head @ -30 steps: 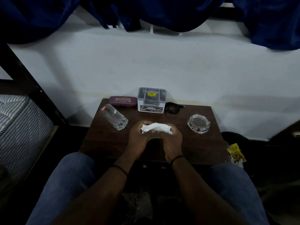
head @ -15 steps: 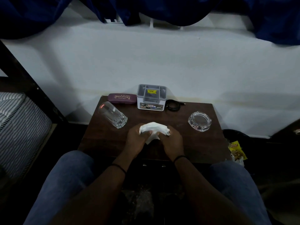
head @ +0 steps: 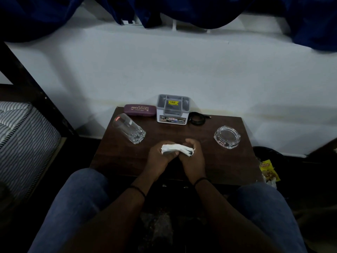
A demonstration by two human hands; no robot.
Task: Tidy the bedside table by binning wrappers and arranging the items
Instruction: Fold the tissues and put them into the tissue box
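Observation:
A crumpled white wrapper (head: 176, 149) is held between both hands just above the middle of the dark wooden bedside table (head: 228, 161). My left hand (head: 160, 157) grips its left end and my right hand (head: 192, 157) grips its right end, fingers curled round it. On the table lie a clear glass tumbler (head: 130, 131) on its side at the left, a maroon spectacle case (head: 140, 109) at the back, a grey and white plastic box (head: 172, 110) beside it, a coiled black cable (head: 197, 119) and a glass ashtray (head: 227, 136) at the right.
A dark bin (head: 268, 154) with a yellow snack packet (head: 269, 169) at its rim stands on the floor right of the table. A striped mattress (head: 21, 136) and dark bed frame are at the left. White wall and blue curtains are behind. My knees flank the table's front.
The wrapper has been squeezed into a tighter, narrower roll between the two hands. The hands stay at the same spot over the table's middle.

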